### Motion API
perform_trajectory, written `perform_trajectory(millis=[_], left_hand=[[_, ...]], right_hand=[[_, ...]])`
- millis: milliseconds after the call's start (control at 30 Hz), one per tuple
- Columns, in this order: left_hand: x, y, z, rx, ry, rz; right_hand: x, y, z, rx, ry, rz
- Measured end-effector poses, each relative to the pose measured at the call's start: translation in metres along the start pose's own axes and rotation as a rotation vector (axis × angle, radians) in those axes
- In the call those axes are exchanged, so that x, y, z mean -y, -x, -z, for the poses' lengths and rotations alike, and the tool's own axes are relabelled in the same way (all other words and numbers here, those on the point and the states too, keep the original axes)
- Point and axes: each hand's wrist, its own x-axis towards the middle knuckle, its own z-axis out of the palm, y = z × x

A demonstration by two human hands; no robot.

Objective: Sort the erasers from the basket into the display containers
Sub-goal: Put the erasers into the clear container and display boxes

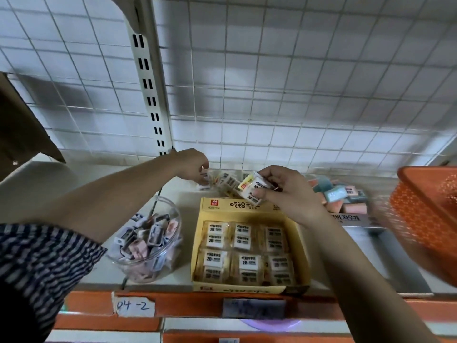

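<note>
Wrapped white 2B erasers (pixel 254 189) show on my head feed pinched in the right hand (pixel 284 194), with the thumb underneath and the fingertips curled over the top. They are held in the air just above the back flap of the yellow cardboard display box (pixel 197 248). That box stands on the pale shelf (pixel 183 279) near its front edge, and rows of matching wrapped packs (pixel 247 246) lie flat inside it.

The left hand (pixel 194 165) reaches further back, fingers bent downward at a heap of loose wrapped erasers (pixel 228 181) behind the box, in what looks like a clear tub. Blur keeps me from telling whether that hand grips one or only touches it. Its forearm comes out of a dark striped sleeve (pixel 37 256).

Left of the yellow box, a round clear plastic tub (pixel 173 256) holds small pink and grey pieces. Right of the gripping hand, pastel block erasers (pixel 343 194) fill a grey carton. Beyond them, at the frame's edge, sits the orange plastic basket (pixel 425 219), smeared by motion.

A white wire grid panel (pixel 272 82) backs the shelf. A handwritten "04-2" label (pixel 133 305) is stuck to the orange shelf lip.
</note>
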Motion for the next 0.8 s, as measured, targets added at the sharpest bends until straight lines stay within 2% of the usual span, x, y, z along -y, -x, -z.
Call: perform_trajectory(millis=[233,367,533,600,667,733,800], left_hand=[[-0.004,0.007,0.007,-0.095,0.086,-0.052],[-0.011,0.037,0.025,-0.253,0.249,-0.1],[-0.035,0.082,0.027,-0.431,0.346,-0.112],[-0.041,0.096,0.018,-0.495,0.339,-0.107],[-0.044,0.107,0.007,-0.575,0.372,-0.076],[-0.045,0.119,-0.001,-0.631,0.458,-0.041],[-0.044,0.129,-0.009,-0.658,0.548,-0.021]], right_hand=[[0.001,0.024,0.002,0.009,-0.208,0.004],[0.002,0.038,0.004,0.103,-0.371,-0.012],[-0.001,0.047,-0.001,0.179,-0.418,-0.044],[0.0,0.047,-0.007,0.142,-0.353,-0.066],[0.004,0.045,-0.015,0.088,-0.145,-0.056],[0.01,0.042,-0.024,0.072,0.047,-0.02],[0.018,0.039,-0.033,0.097,0.119,0.015]])
